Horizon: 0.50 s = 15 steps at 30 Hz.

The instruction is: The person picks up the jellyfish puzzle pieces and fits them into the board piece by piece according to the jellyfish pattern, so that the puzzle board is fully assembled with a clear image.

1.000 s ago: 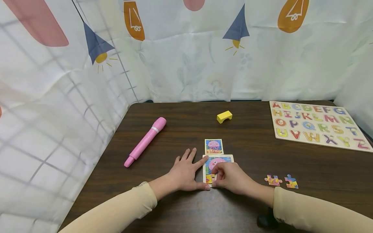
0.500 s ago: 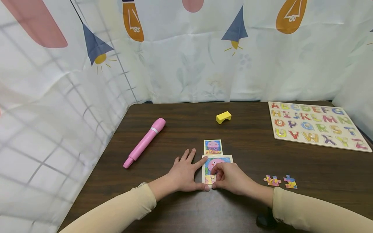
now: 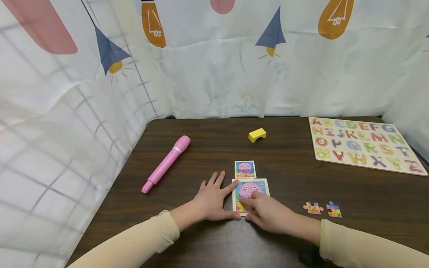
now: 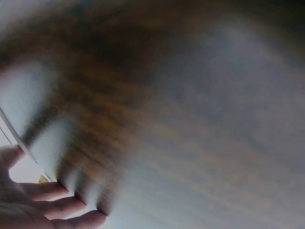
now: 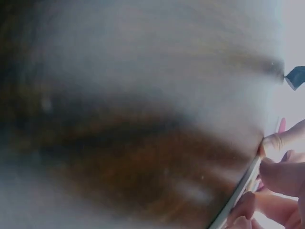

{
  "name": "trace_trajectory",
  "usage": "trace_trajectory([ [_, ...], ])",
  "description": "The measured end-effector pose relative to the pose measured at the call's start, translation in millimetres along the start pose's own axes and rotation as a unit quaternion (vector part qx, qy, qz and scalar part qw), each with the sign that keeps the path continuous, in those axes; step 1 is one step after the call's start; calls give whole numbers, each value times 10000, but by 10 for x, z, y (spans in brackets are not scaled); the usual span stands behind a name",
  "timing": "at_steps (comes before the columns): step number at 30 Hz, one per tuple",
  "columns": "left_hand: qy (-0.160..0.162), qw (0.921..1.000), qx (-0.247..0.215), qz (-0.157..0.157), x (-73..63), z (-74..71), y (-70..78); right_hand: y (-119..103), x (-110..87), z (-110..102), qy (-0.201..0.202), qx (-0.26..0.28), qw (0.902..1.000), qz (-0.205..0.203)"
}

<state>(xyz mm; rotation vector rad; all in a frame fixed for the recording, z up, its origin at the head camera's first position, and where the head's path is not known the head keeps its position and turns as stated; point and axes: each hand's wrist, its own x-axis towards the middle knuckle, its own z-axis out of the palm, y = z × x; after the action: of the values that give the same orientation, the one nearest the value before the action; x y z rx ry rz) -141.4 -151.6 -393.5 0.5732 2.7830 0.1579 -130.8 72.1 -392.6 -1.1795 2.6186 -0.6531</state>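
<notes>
A framed jigsaw board (image 3: 265, 182), showing a pink sea creature on blue, lies flat at the middle front of the table. My left hand (image 3: 213, 201) is spread at its left side, index fingertip on the upper left corner and thumb at the lower left. With its index fingertip, my right hand (image 3: 269, 212) presses on the lower left of the puzzle, where a yellow piece (image 3: 239, 207) shows; its thumb is at the board's lower edge. The board's lower right is hidden under that hand. Two loose jigsaw pieces, one pink-yellow (image 3: 313, 208) and one blue-yellow (image 3: 333, 210), lie to the right.
A small picture card (image 3: 245, 169) with the same creature touches the board's top edge. Further back stand a yellow arch block (image 3: 257, 135) and, at far right, an alphabet board (image 3: 365, 143). A pink microphone-like stick (image 3: 165, 163) lies on the left. Patterned curtains (image 3: 218, 74) surround the table.
My right hand has let go of the yellow jigsaw piece it pinched at the puzzle's lower left, and its index finger now presses there. My left hand has stayed put.
</notes>
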Motion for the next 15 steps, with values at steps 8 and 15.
trace_trajectory([
  [8,14,10000,26,3,-3,-7,7,12,-45,2,-267,-2116,9747,-675],
  [15,-2,10000,45,-7,-5,-5,7,57,-103,-53,-353,-2232,9686,-1037],
])
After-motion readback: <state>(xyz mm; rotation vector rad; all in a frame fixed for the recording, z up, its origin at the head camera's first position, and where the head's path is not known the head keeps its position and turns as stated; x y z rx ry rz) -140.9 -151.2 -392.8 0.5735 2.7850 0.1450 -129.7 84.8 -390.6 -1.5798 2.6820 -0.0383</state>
